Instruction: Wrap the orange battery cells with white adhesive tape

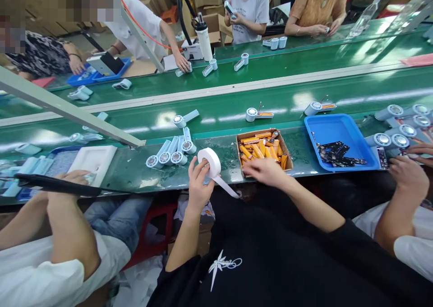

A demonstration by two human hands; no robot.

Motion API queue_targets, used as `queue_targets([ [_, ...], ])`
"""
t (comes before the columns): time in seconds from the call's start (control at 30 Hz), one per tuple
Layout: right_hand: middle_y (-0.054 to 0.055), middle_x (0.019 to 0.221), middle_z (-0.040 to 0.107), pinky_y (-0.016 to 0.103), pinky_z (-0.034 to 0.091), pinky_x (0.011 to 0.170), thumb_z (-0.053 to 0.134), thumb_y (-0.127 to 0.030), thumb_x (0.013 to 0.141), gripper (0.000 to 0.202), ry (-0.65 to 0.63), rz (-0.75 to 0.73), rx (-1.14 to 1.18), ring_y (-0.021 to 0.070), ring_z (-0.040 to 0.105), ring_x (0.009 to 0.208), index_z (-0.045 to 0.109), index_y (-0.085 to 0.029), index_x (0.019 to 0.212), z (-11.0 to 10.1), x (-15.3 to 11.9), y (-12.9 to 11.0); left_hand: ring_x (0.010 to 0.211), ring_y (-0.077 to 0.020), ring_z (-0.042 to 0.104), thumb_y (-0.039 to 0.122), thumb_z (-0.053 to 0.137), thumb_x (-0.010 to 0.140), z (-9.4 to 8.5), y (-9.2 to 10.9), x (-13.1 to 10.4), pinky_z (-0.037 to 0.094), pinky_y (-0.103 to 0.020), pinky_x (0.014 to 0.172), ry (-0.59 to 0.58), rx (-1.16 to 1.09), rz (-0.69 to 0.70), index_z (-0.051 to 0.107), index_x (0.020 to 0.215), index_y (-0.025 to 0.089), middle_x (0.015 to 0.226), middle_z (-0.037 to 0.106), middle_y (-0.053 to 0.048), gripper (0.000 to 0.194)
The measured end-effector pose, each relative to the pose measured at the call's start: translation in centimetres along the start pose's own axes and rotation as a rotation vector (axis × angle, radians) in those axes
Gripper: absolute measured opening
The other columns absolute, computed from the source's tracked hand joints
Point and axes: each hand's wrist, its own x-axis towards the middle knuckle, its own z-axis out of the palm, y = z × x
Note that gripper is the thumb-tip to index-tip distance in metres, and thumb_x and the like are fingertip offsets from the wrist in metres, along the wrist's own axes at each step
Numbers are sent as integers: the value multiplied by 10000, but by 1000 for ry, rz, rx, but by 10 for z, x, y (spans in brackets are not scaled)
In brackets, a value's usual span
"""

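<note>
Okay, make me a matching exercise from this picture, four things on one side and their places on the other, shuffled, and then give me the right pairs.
Things
1. White tape roll
2. Orange cylinders
3. Dark boards
4. Pale blue pieces in a row

Places
A. In the blue tray
B. On the green bench, beside the roll
C. In the wearer's left hand
D. In the cardboard box

Right pairs
1-C, 2-D, 3-A, 4-B
</note>
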Motion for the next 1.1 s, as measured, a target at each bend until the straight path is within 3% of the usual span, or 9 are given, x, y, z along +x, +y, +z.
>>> queue_targets([
  [0.07, 130, 1180, 754, 371, 481, 971, 574, -382, 1032, 336, 164, 60, -225, 272, 664, 1102, 765, -194, 1235, -7, 22, 13, 1462, -369, 483, 215, 742, 915, 9, 8, 5, 461, -646, 1167, 6, 3, 6, 608, 1223, 217, 1260, 687, -129, 336],
  [0.2, 139, 1200, 709, 472, 442, 1013, 689, -355, 954, 230, 59, -3, -454, 324, 590, 1173, 827, -219, 1078, -5, 56, 33, 1439, -346, 493, 173, 716, 914, 26, 25, 15, 451, -630, 1170, -4, -13, 50, 600, 1252, 212, 1291, 678, -139, 359],
  [0.3, 89, 1199, 754, 429, 479, 1015, 657, -271, 965, 190, 75, -165, -210, 261, 658, 1123, 837, -218, 935, -2, 59, 44, 1391, -339, 505, 127, 720, 877, 30, 32, 16, 461, -600, 1147, -25, -13, 55, 632, 1209, 203, 1218, 694, -127, 353],
  [0.37, 67, 1144, 794, 385, 532, 994, 658, -275, 966, 186, 192, -218, 52, 225, 720, 1050, 834, -219, 950, -6, 51, 47, 1337, -338, 522, 117, 729, 853, 27, 35, 13, 476, -576, 1113, -46, 7, 50, 668, 1159, 204, 1124, 701, -109, 323],
  [0.53, 31, 869, 817, 338, 609, 862, 814, -356, 854, 128, 478, -106, 457, 213, 770, 850, 827, -229, 846, -30, 23, 30, 1240, -323, 541, 108, 727, 860, 15, 42, 10, 475, -548, 1084, -140, 27, 123, 723, 1114, 198, 1054, 717, -97, 270],
  [0.67, 40, 803, 794, 336, 612, 783, 889, -412, 784, 212, 467, -130, 525, 204, 747, 785, 802, -225, 737, -48, 8, 7, 1268, -323, 507, 90, 726, 885, 9, 47, 12, 493, -533, 1084, -217, 49, 199, 735, 1152, 204, 1067, 735, -93, 290],
  [0.8, 30, 770, 783, 350, 592, 786, 874, -403, 816, 186, 429, -160, 434, 194, 725, 757, 812, -237, 763, -54, 3, -9, 1338, -323, 475, 86, 714, 911, 8, 52, 15, 565, -450, 1022, -312, 73, 281, 726, 1253, 251, 1092, 751, -75, 381],
  [1.0, 28, 781, 742, 326, 552, 721, 874, -429, 814, 192, 459, -105, 339, 171, 675, 734, 828, -245, 782, -40, 2, -13, 1350, -315, 502, 108, 670, 950, 7, 54, 20, 552, -456, 1092, -421, 146, 412, 723, 1290, 243, 1168, 752, -70, 370],
  [1.1, 41, 971, 794, 343, 591, 864, 882, -438, 794, 234, 347, -55, 530, 199, 728, 914, 857, -271, 957, -32, -4, -2, 1355, -315, 513, 108, 660, 955, 3, 52, 24, 556, -455, 1089, -416, 168, 414, 731, 1282, 249, 1191, 749, -68, 363],
])
